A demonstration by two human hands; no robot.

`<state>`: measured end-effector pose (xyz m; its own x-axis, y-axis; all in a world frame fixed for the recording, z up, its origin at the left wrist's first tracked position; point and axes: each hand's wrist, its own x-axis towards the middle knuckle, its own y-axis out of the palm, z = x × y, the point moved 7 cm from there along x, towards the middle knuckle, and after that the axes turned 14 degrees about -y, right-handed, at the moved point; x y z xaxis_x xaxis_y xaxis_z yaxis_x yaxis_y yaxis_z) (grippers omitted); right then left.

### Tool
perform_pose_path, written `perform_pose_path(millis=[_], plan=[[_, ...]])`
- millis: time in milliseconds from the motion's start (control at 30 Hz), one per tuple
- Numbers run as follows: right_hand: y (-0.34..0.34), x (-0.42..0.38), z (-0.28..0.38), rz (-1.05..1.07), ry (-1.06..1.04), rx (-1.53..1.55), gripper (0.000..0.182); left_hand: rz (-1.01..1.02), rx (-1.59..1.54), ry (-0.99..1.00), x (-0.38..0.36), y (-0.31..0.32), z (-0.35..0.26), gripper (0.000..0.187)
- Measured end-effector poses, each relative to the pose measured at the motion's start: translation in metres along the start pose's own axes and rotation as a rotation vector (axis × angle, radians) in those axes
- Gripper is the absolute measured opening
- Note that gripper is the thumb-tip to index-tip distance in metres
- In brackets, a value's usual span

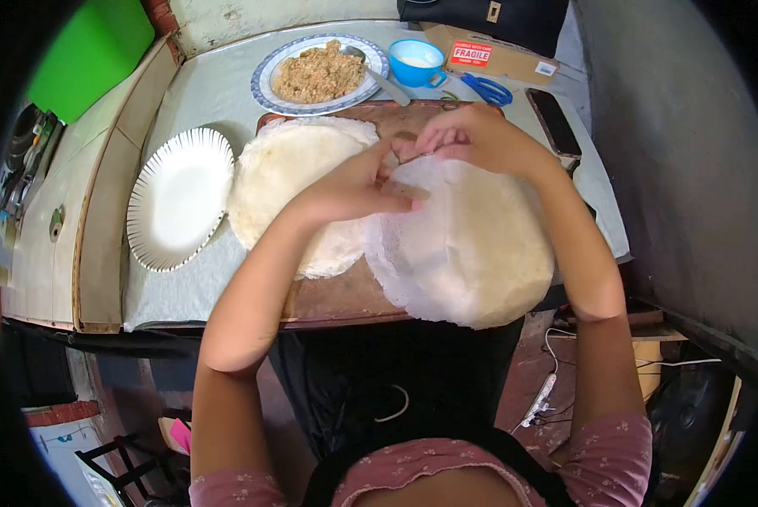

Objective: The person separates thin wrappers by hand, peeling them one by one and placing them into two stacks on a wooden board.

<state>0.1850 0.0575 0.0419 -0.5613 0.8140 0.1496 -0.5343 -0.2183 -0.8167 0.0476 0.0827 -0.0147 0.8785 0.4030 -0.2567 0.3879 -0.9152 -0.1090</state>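
Two thin, round, pale spring roll wrappers or stacks of them lie side by side on a brown board (pixel 337 304). My left hand (pixel 358 182) reaches over the left wrapper (pixel 286 169), its fingers closed on the upper left edge of the right wrapper (pixel 472 245) with the thumb on top. My right hand (pixel 476 139) pinches that wrapper's top edge, fingers curled together. Its lower part drapes over the board's front edge. Behind the hands stands a patterned plate (pixel 265 95) of minced filling (pixel 316 74) with a spoon (pixel 383 82) resting in it.
A white fluted paper plate (pixel 180 198) sits at the left. At the back are a blue cup (pixel 417 63), blue-handled scissors (pixel 487 89), a cardboard box (pixel 514 63) and a black bag (pixel 514 17). A phone (pixel 554 122) lies by the right wall.
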Motion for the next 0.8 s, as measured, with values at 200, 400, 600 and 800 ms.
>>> perform_pose_path(millis=[200,400,600,800], plan=[[-0.003,-0.014,0.025,-0.393,0.088,-0.269,0.022,-0.072,0.123,-0.052,0.001,-0.008,0.007,0.092],[0.026,-0.027,0.031,-0.26,-0.192,-0.1,0.026,-0.068,0.202,0.048,0.0,-0.001,-0.001,0.1],[0.038,-0.042,0.021,-0.29,-0.128,-0.105,0.029,-0.016,0.155,0.089,0.001,0.006,-0.004,0.106],[0.04,-0.049,0.032,-0.484,-0.378,-0.33,0.027,-0.024,0.075,0.018,0.004,0.002,0.005,0.104]])
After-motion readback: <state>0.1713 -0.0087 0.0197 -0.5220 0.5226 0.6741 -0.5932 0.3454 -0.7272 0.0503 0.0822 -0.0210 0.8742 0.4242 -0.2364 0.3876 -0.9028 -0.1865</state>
